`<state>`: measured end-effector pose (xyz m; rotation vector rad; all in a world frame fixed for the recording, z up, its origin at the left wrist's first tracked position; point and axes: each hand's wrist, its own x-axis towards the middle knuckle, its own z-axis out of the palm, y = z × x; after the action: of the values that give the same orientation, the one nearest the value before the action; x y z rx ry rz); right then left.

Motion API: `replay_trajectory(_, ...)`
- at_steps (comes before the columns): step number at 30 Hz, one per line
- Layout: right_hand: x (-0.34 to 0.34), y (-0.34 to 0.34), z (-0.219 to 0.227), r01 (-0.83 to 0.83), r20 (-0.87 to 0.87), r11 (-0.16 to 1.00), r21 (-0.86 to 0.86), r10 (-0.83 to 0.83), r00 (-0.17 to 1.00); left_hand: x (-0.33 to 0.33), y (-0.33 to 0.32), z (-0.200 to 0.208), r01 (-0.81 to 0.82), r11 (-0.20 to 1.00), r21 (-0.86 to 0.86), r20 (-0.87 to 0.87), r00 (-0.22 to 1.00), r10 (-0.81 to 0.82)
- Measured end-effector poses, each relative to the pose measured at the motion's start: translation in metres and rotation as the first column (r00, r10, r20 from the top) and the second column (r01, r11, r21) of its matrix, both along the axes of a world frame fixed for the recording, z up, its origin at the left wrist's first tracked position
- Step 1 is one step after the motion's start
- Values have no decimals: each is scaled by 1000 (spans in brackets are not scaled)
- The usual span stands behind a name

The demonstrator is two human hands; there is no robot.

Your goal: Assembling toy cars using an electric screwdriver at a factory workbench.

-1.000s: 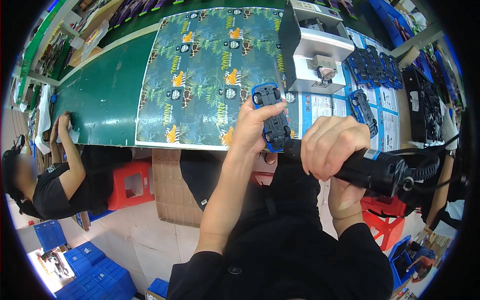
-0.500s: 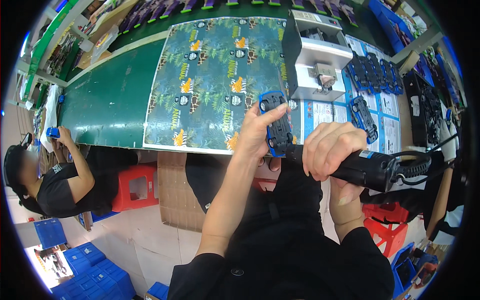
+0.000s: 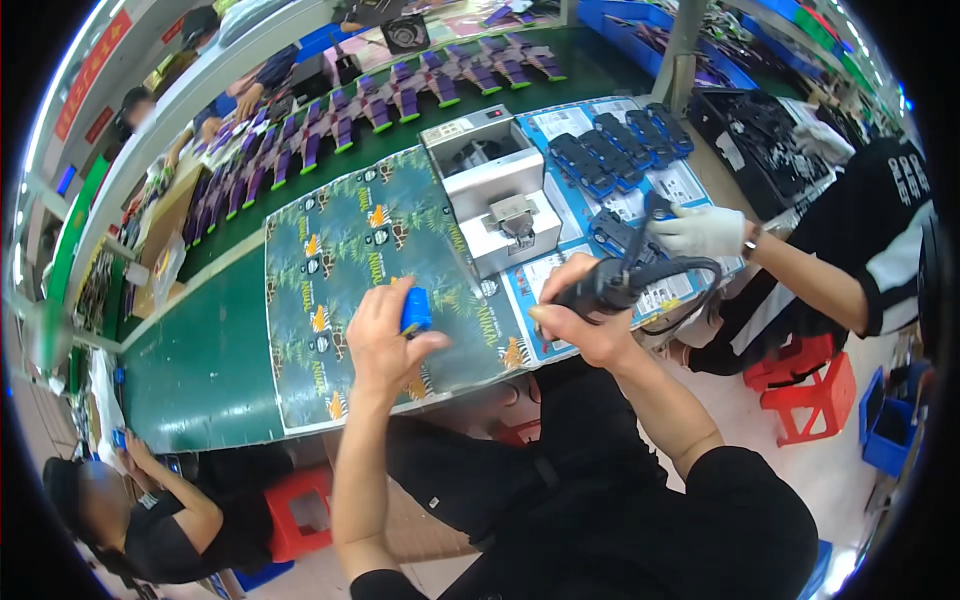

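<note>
My left hand [image 3: 378,335] is over the patterned mat, its fingers around a blue toy car [image 3: 415,311] whose blue body now faces up. The thumb points to the right beside the car's near end. My right hand [image 3: 590,320] grips a black electric screwdriver [image 3: 597,288] with a cable at its back end. Ahead of the screwdriver, a silver and white machine [image 3: 500,195] with a small metal fixture stands on the bench. A co-worker's white-gloved hand [image 3: 700,232] is at another toy car [image 3: 617,236], lying dark underside up to the machine's right.
Several upturned toy cars [image 3: 600,155] lie in a row at the back right. A black bin [image 3: 765,150] of dark parts stands beyond them. Purple and green parts [image 3: 370,105] line the far belt. Another person [image 3: 170,510] sits at the left.
My left hand has moved left with the toy car and turned it over. My right hand has shifted left with the screwdriver. The view has turned, and the co-worker's gloved hand now reaches in.
</note>
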<state>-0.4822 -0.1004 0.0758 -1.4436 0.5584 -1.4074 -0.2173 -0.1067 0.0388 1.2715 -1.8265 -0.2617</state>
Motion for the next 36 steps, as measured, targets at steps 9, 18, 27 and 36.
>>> replay_trajectory(9,0,-6,-21,15,67,983,183,-28,997,141,18,22,-127,985,119,881,470,-46)
replay_trajectory(18,4,-21,-14,-51,154,998,24,46,987,274,103,-57,-828,549,-110,345,486,803)
replay_trajectory(27,-2,-8,-5,-64,145,998,20,60,988,256,109,-45,-794,561,-234,351,469,810)
replay_trajectory(36,-78,19,16,-83,154,997,7,81,985,-24,68,-19,-234,963,-130,-28,972,233)
